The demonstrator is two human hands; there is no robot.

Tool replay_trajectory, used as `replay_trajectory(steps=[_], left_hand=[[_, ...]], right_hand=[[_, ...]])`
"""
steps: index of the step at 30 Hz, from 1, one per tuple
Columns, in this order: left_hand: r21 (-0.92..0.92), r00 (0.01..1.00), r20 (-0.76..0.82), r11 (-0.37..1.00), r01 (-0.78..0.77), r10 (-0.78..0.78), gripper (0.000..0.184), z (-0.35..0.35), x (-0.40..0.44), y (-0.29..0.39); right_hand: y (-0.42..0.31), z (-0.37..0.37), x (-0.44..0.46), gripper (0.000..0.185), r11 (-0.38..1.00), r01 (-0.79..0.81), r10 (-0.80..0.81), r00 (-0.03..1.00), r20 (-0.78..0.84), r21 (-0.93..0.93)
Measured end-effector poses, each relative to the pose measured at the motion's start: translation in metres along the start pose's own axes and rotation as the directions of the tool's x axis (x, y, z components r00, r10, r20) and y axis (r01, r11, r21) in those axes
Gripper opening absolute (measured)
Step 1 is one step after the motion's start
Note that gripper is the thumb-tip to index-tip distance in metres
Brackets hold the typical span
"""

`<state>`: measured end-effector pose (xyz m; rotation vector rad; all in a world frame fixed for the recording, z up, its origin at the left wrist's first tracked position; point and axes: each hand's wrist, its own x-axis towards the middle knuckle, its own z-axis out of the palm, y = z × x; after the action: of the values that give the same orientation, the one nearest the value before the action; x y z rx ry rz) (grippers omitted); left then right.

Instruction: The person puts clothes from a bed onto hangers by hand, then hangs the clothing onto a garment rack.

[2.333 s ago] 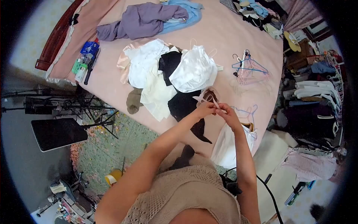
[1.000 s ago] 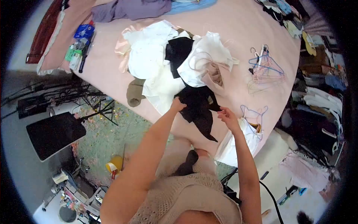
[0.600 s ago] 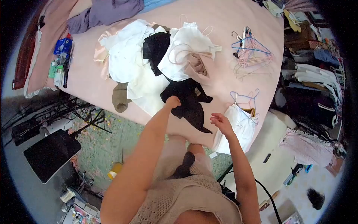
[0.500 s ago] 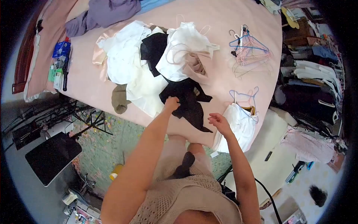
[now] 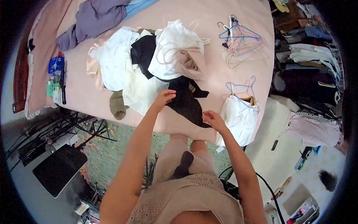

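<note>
Nearest us, our right hand (image 5: 213, 120) hangs low over the near edge of the bed (image 5: 216, 76), its fingers loosely curled with small gaps between them. Its fingertips come right up to the tapered lower end of the black cloth (image 5: 184, 99); we cannot tell whether they pinch the fabric or only hover at it. A little farther off, our left hand (image 5: 165, 99) is at the cloth's left edge, thumb and fingers slightly parted and pointing across it. Here too we cannot tell whether any fabric is caught between them.

So the black cloth lies mainly between our hands and a bit beyond them. Its long axis runs aslant, from the far left down to the near right, ending in a point just beside our right fingertips. Our left hand is nearer the broad part, our right nearer the tip. A short strip of the cloth juts out to the right, farther away than the right hand.

Right of that hand, just beside it, lies a white garment (image 5: 240, 121) with a hanger in its top. Beyond the hands, the black cloth's far end runs under a white top (image 5: 169, 48), on which a beige piece (image 5: 192, 63) is heaped. Farther right, well apart, lie loose hangers (image 5: 242, 41).
</note>
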<state>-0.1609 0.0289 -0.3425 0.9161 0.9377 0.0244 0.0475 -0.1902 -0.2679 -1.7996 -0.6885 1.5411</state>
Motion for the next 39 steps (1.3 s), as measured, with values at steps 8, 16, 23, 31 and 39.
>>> replay_trajectory(steps=[8,16,23,31,39], left_hand=[[0.122,0.737,0.675,0.987,-0.102,-0.007,0.015,0.092,-0.081,0.057],[0.272,0.881,0.312,0.855,-0.441,0.355,0.039,0.103,-0.084,0.005],[0.249,0.869,0.235,0.837,-0.488,0.436,0.041,0.037,-0.056,0.044],[0.67,0.581,0.011,0.425,-0.609,0.814,0.044,0.03,-0.063,0.081],[-0.868,0.952,0.134,0.496,-0.021,0.275,0.045,0.036,-0.086,0.114]], right_hand=[[-0.061,0.026,0.005,0.038,0.713,-0.382,0.352,0.92,0.171,0.587],[-0.088,0.038,0.007,0.015,0.881,-0.12,0.083,0.991,0.101,0.458],[-0.11,0.046,-0.046,0.018,0.993,0.118,-0.091,0.772,0.629,-0.001],[-0.095,0.043,-0.061,0.019,0.928,0.301,-0.083,0.744,0.663,-0.221],[-0.103,0.032,-0.068,0.02,0.956,0.24,-0.1,0.805,0.584,-0.168]])
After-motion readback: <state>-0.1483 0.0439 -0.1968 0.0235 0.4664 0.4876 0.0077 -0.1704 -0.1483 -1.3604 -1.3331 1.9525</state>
